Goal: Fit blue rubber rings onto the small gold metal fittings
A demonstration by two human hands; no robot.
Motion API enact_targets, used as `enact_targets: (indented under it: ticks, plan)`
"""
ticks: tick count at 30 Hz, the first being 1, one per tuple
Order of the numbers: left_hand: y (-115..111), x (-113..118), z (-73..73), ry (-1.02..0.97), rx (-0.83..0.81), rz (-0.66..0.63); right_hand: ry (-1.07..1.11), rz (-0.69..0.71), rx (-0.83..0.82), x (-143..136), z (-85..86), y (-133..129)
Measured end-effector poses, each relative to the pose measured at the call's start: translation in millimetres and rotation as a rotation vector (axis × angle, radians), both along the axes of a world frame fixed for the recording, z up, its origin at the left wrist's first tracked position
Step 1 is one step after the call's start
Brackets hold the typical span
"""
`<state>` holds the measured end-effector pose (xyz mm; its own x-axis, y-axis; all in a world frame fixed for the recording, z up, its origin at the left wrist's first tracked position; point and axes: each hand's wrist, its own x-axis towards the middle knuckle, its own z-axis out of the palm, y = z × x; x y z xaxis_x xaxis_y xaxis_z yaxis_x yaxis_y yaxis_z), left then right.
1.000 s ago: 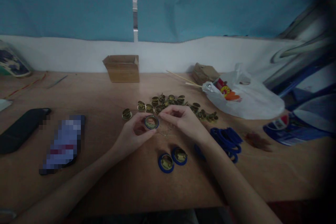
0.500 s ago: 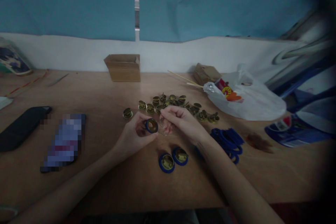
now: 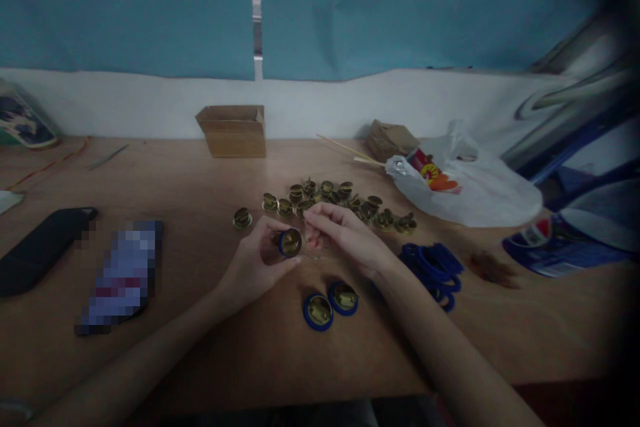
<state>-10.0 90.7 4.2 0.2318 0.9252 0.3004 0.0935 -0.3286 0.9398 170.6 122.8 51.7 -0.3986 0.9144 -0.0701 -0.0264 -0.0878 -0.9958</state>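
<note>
My left hand (image 3: 253, 263) is closed on a round brass-coloured metal piece with a blue ring (image 3: 291, 243), its hollow side turned toward me. Just to the right, my right hand (image 3: 350, 233) has its thumb and forefinger pinched together; something thin and see-through seems to show below the fingers, too faint to name. Two more brass pieces in blue rings (image 3: 319, 311) lie on the table below the hands. Behind the hands sit several loose brass-coloured pieces (image 3: 346, 189), one (image 3: 242, 217) apart at the left. Several blue rings (image 3: 436, 270) are heaped beside my right forearm.
An open cardboard box (image 3: 235, 137) stands by the wall. At right are a white plastic bag (image 3: 480, 193) with wrappers, a brown paper packet (image 3: 391, 138), thin sticks and a blue container (image 3: 550, 247). A black phone-like object (image 3: 47, 247) and a blurred-out item (image 3: 123, 273) lie at left.
The ringed piece in my left hand has tilted, so its hollow side faces me more. My right hand has barely moved. The whole view has shifted slightly.
</note>
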Motion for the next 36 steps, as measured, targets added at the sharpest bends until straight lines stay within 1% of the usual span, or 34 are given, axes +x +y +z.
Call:
enact_targets:
  ticks: [4, 6, 12, 14, 17, 19, 22, 26, 29, 31, 34, 36]
  plan:
    - [-1, 1, 0.4, -0.015, -0.016, -0.013, -0.013, 0.025, 0.007, -2, -0.9, -1]
    - [0, 1, -1.0, -0.02, -0.006, -0.011, -0.061, 0.041, 0.049, -4, -1.3, -3]
    - [1, 1, -4.0, -0.095, -0.01, -0.03, -0.274, 0.051, 0.333, -8, 0.6, -10]
    - [1, 1, -3.7, -0.094, -0.006, -0.019, -0.363, 0.044, 0.424, -7, 1.9, -12]
    - [2, 1, -3.7, -0.066, 0.015, 0.005, -0.441, 0.05, 0.507, -6, 2.9, -14]
    - [2, 1, -4.8, -0.048, 0.023, 0.012, -0.456, 0.058, 0.521, -6, 2.7, -14]
    - [2, 1, -6.9, -0.014, 0.012, -0.004, -0.449, 0.048, 0.5, -6, 2.0, -13]
    - [1, -1, -5.6, 0.037, -0.005, 0.002, -0.354, 0.023, 0.438, -7, 1.3, -12]
    - [2, -4, 0.3, 0.119, 0.004, 0.029, -0.269, -0.021, 0.403, -7, 0.7, -11]
    - [2, -6, 5.1, 0.224, 0.034, 0.076, -0.251, -0.079, 0.403, -7, 0.1, -10]
    - [2, -8, 9.9, 0.449, 0.159, 0.156, -0.236, -0.189, 0.416, -5, -0.5, -8]
    - [1, -9, 10.8, 0.577, 0.251, 0.181, -0.213, -0.256, 0.423, -3, -0.5, -5]
